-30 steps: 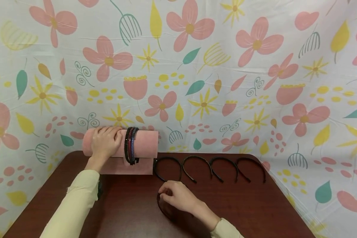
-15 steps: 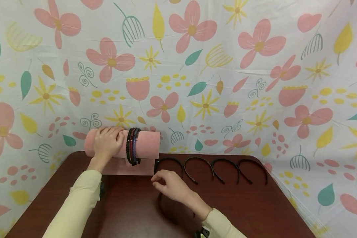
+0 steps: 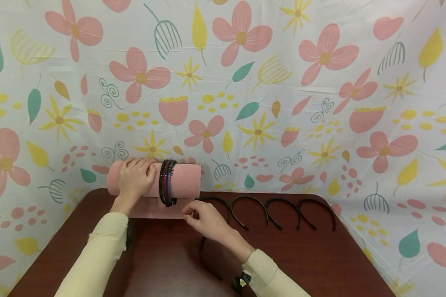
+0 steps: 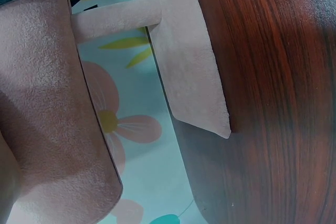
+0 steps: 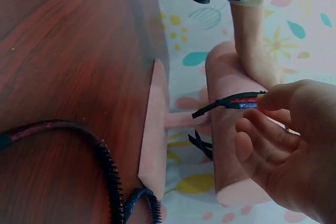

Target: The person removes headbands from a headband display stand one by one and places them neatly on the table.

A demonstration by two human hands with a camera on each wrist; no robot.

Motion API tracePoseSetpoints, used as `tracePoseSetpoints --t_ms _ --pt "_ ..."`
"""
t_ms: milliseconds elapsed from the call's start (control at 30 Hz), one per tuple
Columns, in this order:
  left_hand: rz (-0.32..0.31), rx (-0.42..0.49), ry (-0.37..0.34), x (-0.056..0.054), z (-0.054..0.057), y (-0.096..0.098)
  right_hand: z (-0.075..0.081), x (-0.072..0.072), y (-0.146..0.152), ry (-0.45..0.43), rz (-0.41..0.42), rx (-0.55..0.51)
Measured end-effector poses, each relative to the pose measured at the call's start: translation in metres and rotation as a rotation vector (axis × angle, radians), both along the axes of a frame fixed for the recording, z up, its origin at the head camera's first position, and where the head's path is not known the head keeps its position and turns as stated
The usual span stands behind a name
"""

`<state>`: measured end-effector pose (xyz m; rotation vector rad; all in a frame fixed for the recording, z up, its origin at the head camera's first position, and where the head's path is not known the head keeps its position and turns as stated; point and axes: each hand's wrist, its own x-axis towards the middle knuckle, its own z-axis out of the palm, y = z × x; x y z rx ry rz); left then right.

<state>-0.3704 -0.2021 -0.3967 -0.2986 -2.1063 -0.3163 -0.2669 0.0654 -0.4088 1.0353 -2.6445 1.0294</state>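
Observation:
My left hand (image 3: pixel 135 177) grips the left part of a pink plush roll (image 3: pixel 186 180), the top of a headband holder. Several dark, red and blue headbands (image 3: pixel 166 181) hang around the roll, right of that hand. In the right wrist view, the headbands' ends (image 5: pixel 228 101) overlap my fingertips. My right hand (image 3: pixel 208 222), its fingers loosely bent and holding nothing visible, is in front of the holder's right end. Below it, a dark toothed headband (image 3: pixel 205 258) lies on the table. The left wrist view shows the roll's post (image 4: pixel 115 19) and flat base (image 4: pixel 191 72).
Several headbands form a row at the back of the brown table (image 3: pixel 163 255), including a beaded one (image 3: pixel 250 198) and a black one (image 3: pixel 282 201). A white floral cloth (image 3: pixel 223 95) hangs close behind the table. A dark wrist device (image 3: pixel 241 281) is on my right wrist.
My right hand has moved up and left from the headband on the near table toward the holder, leaving that headband lying there. My left hand stays on the roll.

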Motion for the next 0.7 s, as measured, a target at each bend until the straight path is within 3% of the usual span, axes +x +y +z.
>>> tracePoseSetpoints --t_ms 400,700 --pt "0.018 -0.001 -0.043 0.002 0.002 -0.001 0.004 -0.015 -0.022 -0.024 -0.029 -0.103" --pt "0.019 -0.014 -0.021 0.001 0.000 -0.002 0.003 -0.022 -0.039 0.002 -0.072 -0.135"
